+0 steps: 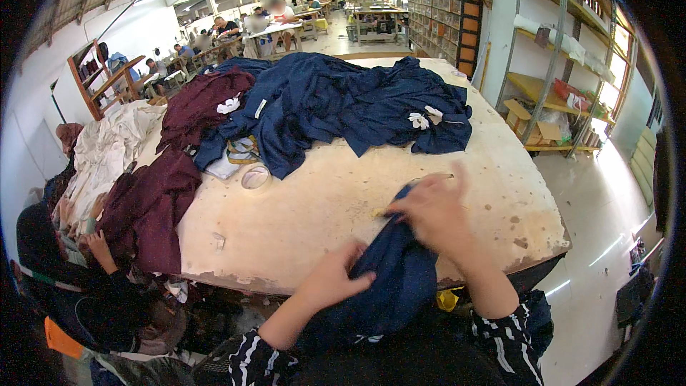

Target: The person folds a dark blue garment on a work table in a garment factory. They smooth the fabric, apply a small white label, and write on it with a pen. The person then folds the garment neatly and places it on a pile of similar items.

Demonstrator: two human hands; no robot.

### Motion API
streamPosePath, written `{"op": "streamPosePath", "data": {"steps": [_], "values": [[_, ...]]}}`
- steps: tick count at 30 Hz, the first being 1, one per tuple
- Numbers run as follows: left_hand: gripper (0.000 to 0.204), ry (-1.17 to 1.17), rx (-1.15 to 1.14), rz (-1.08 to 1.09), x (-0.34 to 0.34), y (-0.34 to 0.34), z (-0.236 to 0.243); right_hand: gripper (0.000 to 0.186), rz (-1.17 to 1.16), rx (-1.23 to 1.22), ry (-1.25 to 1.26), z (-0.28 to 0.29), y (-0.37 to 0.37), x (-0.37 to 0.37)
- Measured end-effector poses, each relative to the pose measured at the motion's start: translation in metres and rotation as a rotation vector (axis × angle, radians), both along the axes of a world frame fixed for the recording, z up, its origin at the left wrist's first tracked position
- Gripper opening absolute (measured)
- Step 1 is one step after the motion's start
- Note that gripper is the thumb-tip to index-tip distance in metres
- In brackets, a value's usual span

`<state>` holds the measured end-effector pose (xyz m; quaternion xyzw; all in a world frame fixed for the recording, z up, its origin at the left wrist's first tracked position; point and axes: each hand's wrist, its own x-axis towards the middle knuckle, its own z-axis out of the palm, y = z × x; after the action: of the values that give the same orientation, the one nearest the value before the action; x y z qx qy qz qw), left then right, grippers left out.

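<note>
A dark navy garment [400, 268] hangs over the near edge of the table, bunched in front of me. My right hand [432, 211] pinches its upper tip between thumb and fingers, slightly blurred, other fingers raised. Against the garment's left side rests my left hand [332, 275], thumb and fingers apart; some fingertips are blurred. Farther back lies a big heap of navy garments [336, 100] with white tags. Left of that heap are maroon garments [168, 207]. A roll of tape [255, 177] sits on the pale wooden table [307, 221].
At the left, another person's hand [100, 246] touches the maroon cloth, beside white cloth [107, 143]. A metal shelf [550, 93] with boxes and bags stands at the right, past the table's corner. People sit at work tables [271, 28] far behind.
</note>
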<state>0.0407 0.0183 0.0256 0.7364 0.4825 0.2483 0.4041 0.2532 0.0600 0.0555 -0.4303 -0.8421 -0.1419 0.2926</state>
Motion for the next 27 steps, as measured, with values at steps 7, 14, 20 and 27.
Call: {"op": "streamPosePath", "data": {"steps": [7, 14, 20, 27], "values": [[0.059, -0.043, -0.371, -0.523, -0.062, -0.002, -0.037, 0.013, -0.888, 0.56, 0.211, 0.04, 0.018, 0.114], [0.041, 0.524, 0.15, 0.355, -0.155, 0.082, 0.004, 0.016, -1.083, -0.055, -0.053, -0.09, 0.121, 0.172], [0.037, 0.581, 0.82, 0.478, -0.106, 0.077, 0.008, 0.015, -0.853, -0.18, 0.253, -0.135, 0.138, 0.17], [0.018, 0.42, 0.419, -0.399, 0.038, -0.005, -0.054, 0.017, -0.626, -0.022, 0.348, -0.144, 0.145, 0.178]]}}
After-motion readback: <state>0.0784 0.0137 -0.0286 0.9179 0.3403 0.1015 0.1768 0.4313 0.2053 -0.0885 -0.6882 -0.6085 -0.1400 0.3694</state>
